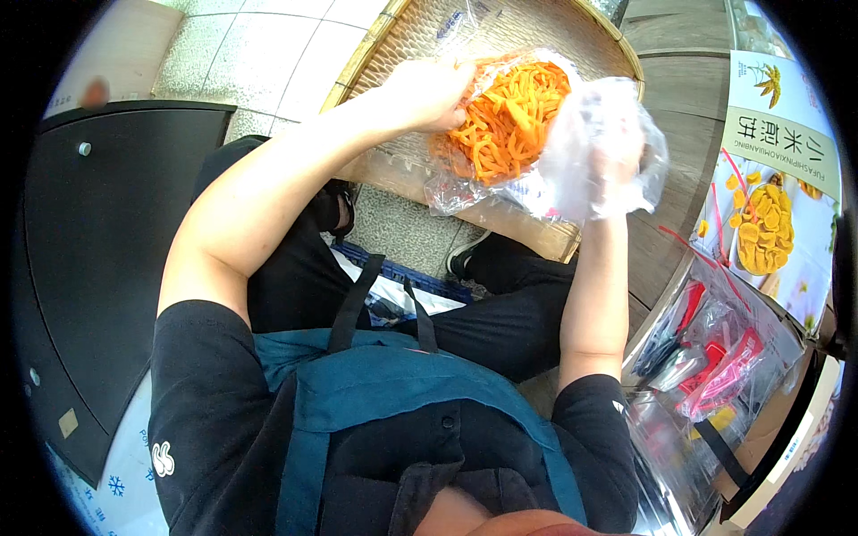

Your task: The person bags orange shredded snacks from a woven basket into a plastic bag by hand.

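A clear plastic bag (456, 194) full of orange strips of food (513, 124) lies open over a shallow woven bamboo tray (395, 50). At the bag's left edge, my left hand (436, 94) pinches the plastic between thumb and fingers. My right hand (617, 151) is on the right side of the food, covered by a loose translucent plastic bag (570, 167); its fingers are blurred behind the plastic, so their grip cannot be told.
Right of the tray stands a printed cardboard box (781, 134), with an open box of plastic-wrapped packets (710, 368) below it. A black cabinet panel (100, 268) is at the left. A blue crate (429, 285) sits on the floor between my legs.
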Available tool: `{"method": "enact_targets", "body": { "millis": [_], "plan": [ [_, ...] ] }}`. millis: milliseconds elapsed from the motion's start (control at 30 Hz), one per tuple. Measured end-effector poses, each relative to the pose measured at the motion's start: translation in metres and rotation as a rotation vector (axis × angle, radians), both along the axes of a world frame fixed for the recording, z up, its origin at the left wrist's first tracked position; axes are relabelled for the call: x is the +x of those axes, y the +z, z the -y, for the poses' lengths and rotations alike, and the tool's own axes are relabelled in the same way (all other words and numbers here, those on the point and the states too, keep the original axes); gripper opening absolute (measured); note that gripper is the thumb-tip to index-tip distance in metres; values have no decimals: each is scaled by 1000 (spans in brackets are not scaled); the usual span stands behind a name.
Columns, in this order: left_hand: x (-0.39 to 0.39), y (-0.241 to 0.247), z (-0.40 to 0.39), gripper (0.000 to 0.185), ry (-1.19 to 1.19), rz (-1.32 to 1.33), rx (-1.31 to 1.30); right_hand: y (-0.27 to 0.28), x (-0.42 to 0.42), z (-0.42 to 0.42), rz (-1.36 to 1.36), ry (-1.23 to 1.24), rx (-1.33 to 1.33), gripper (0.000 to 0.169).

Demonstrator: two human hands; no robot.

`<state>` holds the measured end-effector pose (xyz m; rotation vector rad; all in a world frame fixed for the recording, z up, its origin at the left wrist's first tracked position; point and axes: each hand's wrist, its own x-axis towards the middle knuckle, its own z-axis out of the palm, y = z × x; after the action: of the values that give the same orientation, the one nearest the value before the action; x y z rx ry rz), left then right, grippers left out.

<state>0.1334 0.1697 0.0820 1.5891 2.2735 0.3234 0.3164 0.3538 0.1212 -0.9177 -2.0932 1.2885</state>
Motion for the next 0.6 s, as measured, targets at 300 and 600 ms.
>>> {"method": "enact_targets", "body": {
  "millis": [300, 600],
  "plan": [
    [-29, 14, -6, 61, 88, 235, -64, -11, 12, -15, 3, 106, 350, 26],
    [-45, -59, -10, 47, 167, 372, -51, -19, -17, 63, 756, 414, 561, 61]
  ]
}}
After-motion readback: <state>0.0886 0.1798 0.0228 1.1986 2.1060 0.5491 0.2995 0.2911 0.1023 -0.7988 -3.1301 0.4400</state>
